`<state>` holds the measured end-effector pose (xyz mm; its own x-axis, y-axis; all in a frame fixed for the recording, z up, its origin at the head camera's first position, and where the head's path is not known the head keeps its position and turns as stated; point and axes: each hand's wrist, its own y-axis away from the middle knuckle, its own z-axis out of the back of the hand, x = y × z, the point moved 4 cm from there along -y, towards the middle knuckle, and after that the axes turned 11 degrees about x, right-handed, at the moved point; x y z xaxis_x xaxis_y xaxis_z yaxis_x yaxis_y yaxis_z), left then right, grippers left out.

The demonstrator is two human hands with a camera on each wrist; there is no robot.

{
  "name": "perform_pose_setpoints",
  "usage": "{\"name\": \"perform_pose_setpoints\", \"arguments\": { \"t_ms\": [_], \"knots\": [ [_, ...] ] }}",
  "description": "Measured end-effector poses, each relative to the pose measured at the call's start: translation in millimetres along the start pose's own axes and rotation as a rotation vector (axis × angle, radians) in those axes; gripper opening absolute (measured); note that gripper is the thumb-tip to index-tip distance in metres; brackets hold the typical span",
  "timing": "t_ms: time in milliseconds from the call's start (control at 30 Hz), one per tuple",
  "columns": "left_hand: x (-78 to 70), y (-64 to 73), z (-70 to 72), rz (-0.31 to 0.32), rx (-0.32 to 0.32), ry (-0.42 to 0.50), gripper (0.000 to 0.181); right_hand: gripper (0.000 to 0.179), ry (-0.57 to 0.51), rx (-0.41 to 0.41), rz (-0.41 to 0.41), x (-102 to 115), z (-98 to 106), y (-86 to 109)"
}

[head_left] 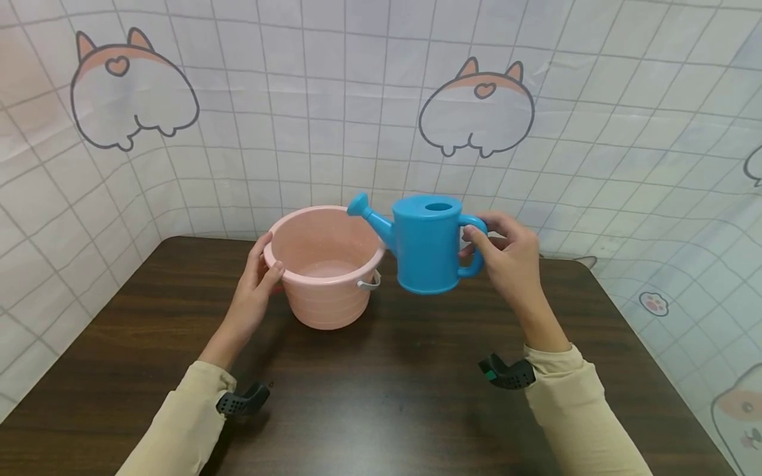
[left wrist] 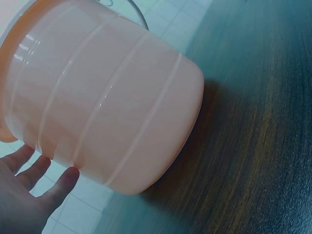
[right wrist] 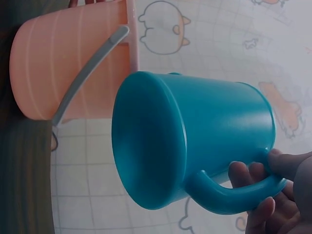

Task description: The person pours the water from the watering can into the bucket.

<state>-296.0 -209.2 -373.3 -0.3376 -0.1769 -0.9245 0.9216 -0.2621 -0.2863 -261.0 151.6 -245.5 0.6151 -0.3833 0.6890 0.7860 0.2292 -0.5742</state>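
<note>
My right hand (head_left: 507, 254) grips the looped handle of a blue watering can (head_left: 427, 248). The can is held up and roughly upright, its spout (head_left: 376, 221) pointing left and overlapping the bucket's right rim. In the right wrist view, the can's recessed underside (right wrist: 148, 141) faces the camera, with fingers and thumb around the handle (right wrist: 234, 197). A pink bucket (head_left: 327, 301) stands upright on the table to the left. Against its left side rests my left hand (head_left: 253, 284), thumb at the rim. In the left wrist view, extended fingers (left wrist: 61, 187) touch the bucket's ribbed wall (left wrist: 112, 92).
The grey bucket handle (right wrist: 87, 75) hangs down the bucket's right side. A dark wood table (head_left: 405, 396) lies under everything. Behind it and to both sides hangs a white grid-patterned curtain (head_left: 333, 86) with cartoon animal prints.
</note>
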Motion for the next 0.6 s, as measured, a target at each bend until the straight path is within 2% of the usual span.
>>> {"name": "perform_pose_setpoints", "arguments": {
  "t_ms": [367, 600],
  "knots": [
    [-2.8, -1.3, -0.3, -0.019, 0.009, -0.002, 0.055, 0.019, 0.007, -0.034, -0.006, -3.8, 3.8, 3.2],
    [-1.1, 0.0, -0.4, -0.009, 0.003, -0.002, 0.055, 0.019, 0.007, -0.05, -0.004, -9.1, 5.8, 6.1]
  ]
}}
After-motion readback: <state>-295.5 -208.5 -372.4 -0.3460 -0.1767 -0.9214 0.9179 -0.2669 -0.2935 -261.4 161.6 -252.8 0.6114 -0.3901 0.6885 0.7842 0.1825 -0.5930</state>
